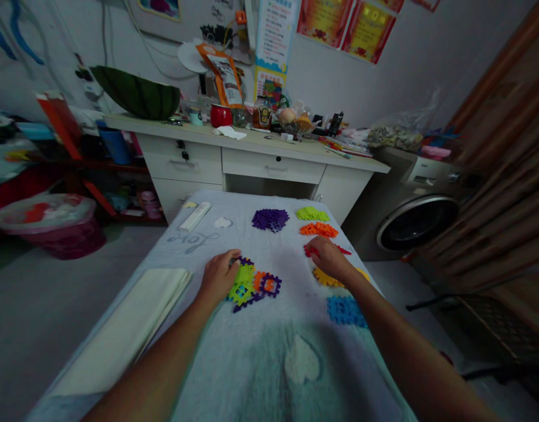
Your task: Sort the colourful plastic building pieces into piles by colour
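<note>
My left hand (219,274) is closed on the left edge of a joined assembly of interlocking building tiles (243,284), which lies flat on the cloth. Its notched pieces are lime green, orange and purple. Over at the right, my right hand (325,253) is bent down with fingers together on the red building tiles (345,251), partly covering them. Around it lie sorted piles of the same kind: orange tiles (318,229) and lime green tiles (312,213) beyond, yellow tiles (326,278) and blue tiles (345,310) nearer. A purple pile (270,220) sits at the far middle.
The table (302,360) is covered with a pale cloth. On its left lie a folded cream cloth (124,328) and a white oblong object (195,217). A cluttered white desk (269,164) stands behind, a washing machine (410,217) at right, a lined bin (53,228) at left.
</note>
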The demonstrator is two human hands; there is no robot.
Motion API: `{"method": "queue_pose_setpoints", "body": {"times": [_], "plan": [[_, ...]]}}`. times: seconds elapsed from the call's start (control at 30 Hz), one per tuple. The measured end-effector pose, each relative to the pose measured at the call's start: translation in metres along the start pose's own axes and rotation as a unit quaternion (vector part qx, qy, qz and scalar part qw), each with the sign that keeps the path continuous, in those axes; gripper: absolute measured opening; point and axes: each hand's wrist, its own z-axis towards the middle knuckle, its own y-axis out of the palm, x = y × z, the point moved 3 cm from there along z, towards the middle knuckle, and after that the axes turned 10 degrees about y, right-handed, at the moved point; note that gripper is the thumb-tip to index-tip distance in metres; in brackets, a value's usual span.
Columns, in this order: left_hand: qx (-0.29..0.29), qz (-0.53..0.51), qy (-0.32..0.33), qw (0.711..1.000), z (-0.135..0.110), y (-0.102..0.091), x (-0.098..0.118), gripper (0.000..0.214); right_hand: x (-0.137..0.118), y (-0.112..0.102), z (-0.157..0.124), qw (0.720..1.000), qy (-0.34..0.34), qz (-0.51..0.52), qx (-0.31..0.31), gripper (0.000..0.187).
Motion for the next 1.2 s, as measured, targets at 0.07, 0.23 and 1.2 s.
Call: {"method": "queue_pose_setpoints", "body": {"times": [0.07, 0.23, 1.2], "plan": [[0.007, -0.023, -0.012, 1.000, 0.001, -0.001, 0.000, 0.038, -0.027, 0.007, -0.008, 0.999, -0.023, 0.039, -0.022, 0.023], [0.040, -0.072, -0.026, 0.996, 0.000, -0.004, -0.004, 0.039, -0.088, 0.046, -0.025, 0.988, -0.103, 0.084, -0.072, 0.065], [0.016, -0.040, -0.005, 0.999, -0.002, -0.003, 0.000, 0.033, -0.064, 0.074, -0.020, 0.993, 0.038, 0.114, 0.007, 0.060]]}}
